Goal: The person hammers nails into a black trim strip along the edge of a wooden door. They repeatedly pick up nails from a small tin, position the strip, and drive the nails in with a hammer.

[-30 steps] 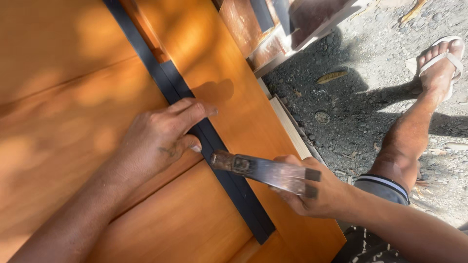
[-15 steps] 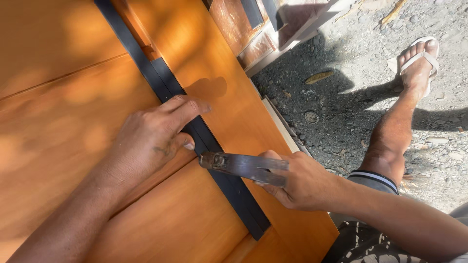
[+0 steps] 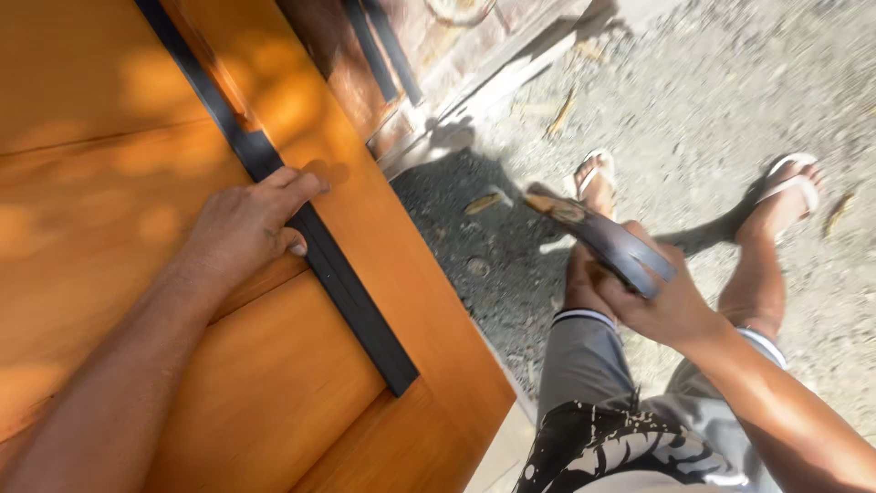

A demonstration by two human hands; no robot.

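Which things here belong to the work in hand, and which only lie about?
In use:
left hand pressing the black strip
orange door
right hand gripping the hammer

Lying about:
dry leaves
wooden frame

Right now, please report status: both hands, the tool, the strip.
Left hand flat on black metal strip. Right hand grips dark hammer, raised off orange wooden door. Nothing between.

left hand [image 3: 245,222]: flat, fingers spread, pressing down | right hand [image 3: 659,301]: raised, fist clenched
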